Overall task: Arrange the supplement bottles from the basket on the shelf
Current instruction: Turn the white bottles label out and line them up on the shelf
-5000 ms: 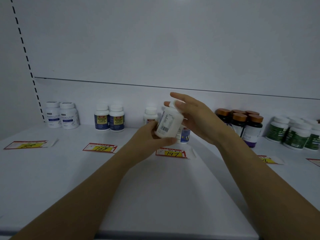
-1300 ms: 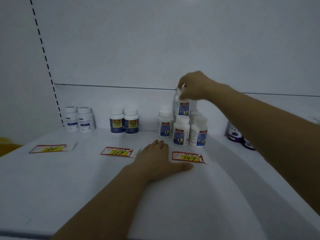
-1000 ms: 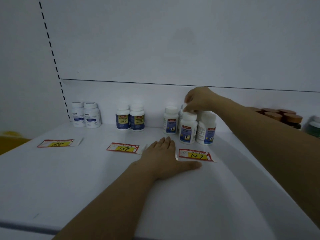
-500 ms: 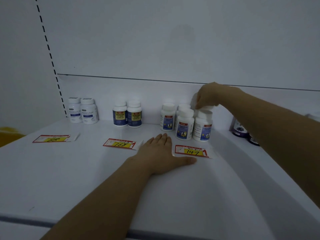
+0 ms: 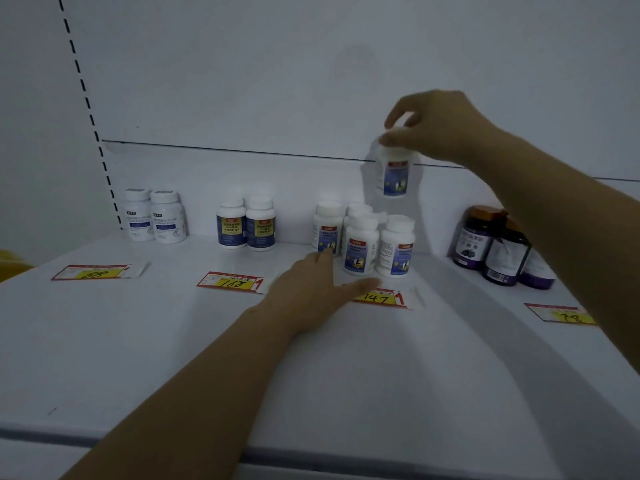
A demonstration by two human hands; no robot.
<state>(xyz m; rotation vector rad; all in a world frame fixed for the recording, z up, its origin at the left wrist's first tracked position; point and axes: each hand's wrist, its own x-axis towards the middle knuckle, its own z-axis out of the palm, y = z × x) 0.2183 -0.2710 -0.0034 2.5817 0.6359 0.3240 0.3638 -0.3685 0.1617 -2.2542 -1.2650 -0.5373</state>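
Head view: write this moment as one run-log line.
right hand: grips blue-label bottle by cap, above shelf | left hand: flat on shelf

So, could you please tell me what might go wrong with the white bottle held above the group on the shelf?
1. The right hand pinches the white, blue-labelled plastic bottle by its cap alone, in mid-air, so it could slip.
2. Just below, four matching white bottles stand packed together, so a drop might topple them.
3. The left hand lies flat right before that group and might nudge it.
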